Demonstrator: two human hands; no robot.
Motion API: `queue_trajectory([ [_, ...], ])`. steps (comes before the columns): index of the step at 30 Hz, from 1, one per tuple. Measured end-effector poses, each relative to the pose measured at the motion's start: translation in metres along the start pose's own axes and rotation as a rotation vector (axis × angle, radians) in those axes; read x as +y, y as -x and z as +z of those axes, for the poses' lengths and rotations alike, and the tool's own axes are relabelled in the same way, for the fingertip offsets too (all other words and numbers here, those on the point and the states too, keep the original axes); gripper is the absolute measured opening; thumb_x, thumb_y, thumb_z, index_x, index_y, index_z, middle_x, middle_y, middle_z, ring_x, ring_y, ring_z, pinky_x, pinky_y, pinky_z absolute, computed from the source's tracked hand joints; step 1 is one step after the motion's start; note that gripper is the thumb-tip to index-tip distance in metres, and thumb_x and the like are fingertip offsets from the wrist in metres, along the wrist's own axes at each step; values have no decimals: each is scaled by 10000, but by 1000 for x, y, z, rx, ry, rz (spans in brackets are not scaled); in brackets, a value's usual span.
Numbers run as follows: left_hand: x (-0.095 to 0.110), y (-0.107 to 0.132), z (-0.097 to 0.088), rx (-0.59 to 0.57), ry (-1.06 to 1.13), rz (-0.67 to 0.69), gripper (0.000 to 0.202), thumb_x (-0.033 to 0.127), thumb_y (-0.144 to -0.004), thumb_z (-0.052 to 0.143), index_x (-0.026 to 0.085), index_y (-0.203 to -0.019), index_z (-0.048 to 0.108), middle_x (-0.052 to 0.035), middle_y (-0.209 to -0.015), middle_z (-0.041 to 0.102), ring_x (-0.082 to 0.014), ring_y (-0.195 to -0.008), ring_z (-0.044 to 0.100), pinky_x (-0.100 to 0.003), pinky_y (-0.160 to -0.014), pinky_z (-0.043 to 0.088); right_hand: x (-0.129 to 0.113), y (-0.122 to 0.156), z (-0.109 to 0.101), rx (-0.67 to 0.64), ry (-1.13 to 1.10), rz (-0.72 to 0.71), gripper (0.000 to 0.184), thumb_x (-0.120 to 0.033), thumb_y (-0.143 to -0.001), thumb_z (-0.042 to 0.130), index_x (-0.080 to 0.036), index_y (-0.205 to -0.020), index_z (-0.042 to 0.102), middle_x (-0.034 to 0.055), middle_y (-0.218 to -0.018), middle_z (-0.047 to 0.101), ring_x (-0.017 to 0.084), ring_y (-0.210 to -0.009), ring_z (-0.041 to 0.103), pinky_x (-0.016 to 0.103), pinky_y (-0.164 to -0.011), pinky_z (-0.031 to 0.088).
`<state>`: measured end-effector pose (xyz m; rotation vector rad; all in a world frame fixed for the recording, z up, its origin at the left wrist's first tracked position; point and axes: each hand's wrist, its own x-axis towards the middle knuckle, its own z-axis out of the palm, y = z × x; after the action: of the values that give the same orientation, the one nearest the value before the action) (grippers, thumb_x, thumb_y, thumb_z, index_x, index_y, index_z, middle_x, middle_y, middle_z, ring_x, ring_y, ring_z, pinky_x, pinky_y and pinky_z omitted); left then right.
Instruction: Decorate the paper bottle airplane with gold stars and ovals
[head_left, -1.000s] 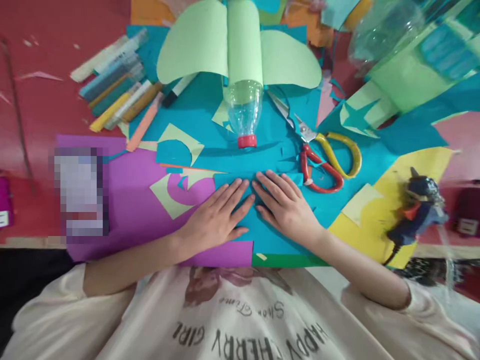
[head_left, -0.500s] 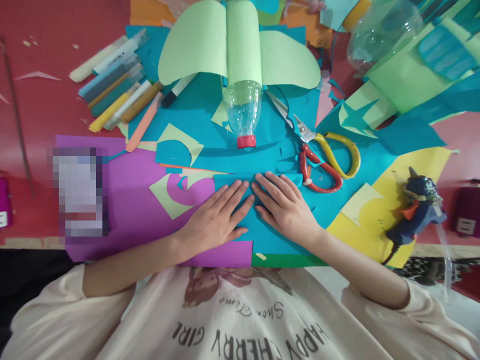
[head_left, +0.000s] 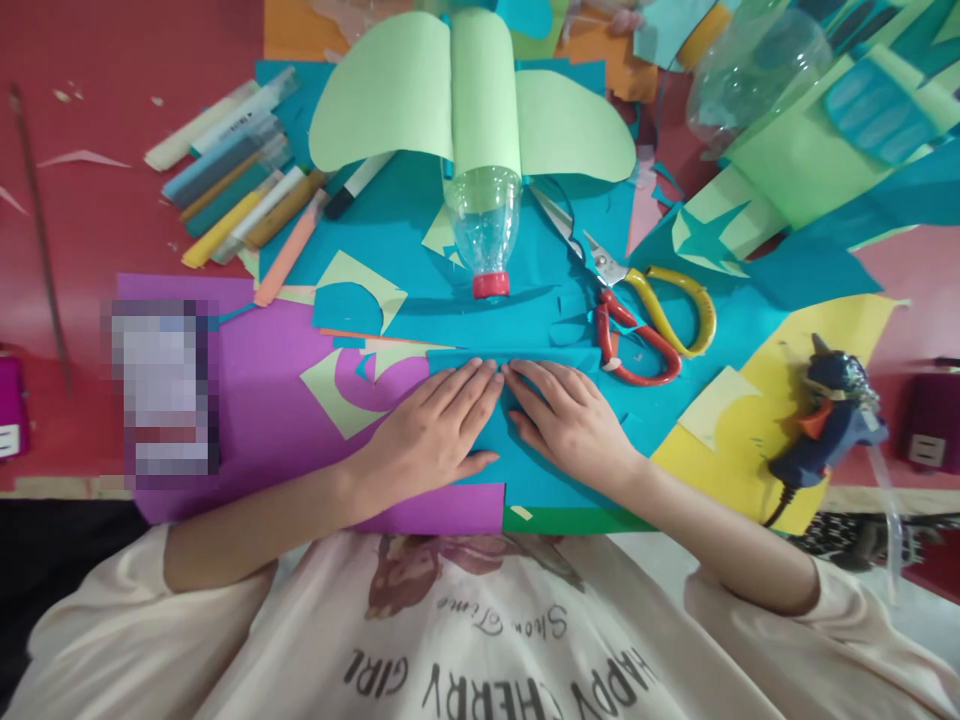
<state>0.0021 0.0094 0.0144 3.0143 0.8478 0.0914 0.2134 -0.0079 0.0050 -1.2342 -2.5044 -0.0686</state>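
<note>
My left hand (head_left: 431,425) and my right hand (head_left: 566,415) lie palm down on a blue paper strip (head_left: 510,356), fingers stretched out and fingertips almost meeting. Much of the strip is hidden beneath them; its far edge shows past the fingers. Neither hand grasps anything. Just ahead lies a clear plastic bottle (head_left: 484,220) with a red cap (head_left: 491,285), wrapped in light green paper that has two wing-shaped pieces (head_left: 382,100) at its sides. Scissors (head_left: 637,300) with one red and one yellow handle rest open to the right of the bottle.
Several markers (head_left: 232,180) lie at the upper left. A phone-like blurred object (head_left: 165,390) sits on purple paper (head_left: 277,420). At right, a blue glue gun (head_left: 829,430) rests on yellow paper (head_left: 750,480). Green paper scraps (head_left: 337,390) and another clear bottle (head_left: 757,80) are around.
The fingers of my right hand have drawn slightly closer together and back toward me. My left fingertips have shifted a little right, narrowing the gap between the hands.
</note>
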Motion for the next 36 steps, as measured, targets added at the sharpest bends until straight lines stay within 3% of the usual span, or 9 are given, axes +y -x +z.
queue_trajectory([
  [9,2,-9,-2,-24,-21,-48,568,503,-962,491,24,-1251,595,-235,-1389,551,-313,-1208,580,-392,-940,505,-1,-7,-2,-101,45,-22,239,-192,-925,509,-114,-1049,698,91,-1281,684,231,-878,539,352,-748,457],
  [18,4,-13,-5,-113,91,-120,511,439,-986,464,33,-1275,578,-257,-1433,495,-339,-1229,569,-419,-944,509,-5,-16,-10,-149,139,31,198,-142,-904,485,-153,-878,681,100,-1242,704,219,-772,519,348,-680,413],
  [31,-7,5,-9,-51,-37,-218,490,443,-1016,376,101,-1277,612,-224,-1392,552,-332,-1172,605,-438,-863,539,9,7,-28,-233,197,144,245,-213,-941,481,-96,-980,693,149,-1251,691,228,-769,634,373,-697,453],
  [36,-11,15,-13,-75,-56,-257,457,407,-1015,402,120,-1314,594,-203,-1402,548,-336,-1165,612,-446,-809,542,16,13,-30,-242,220,190,274,-261,-967,453,-127,-962,693,120,-1223,711,226,-823,703,343,-662,441],
])
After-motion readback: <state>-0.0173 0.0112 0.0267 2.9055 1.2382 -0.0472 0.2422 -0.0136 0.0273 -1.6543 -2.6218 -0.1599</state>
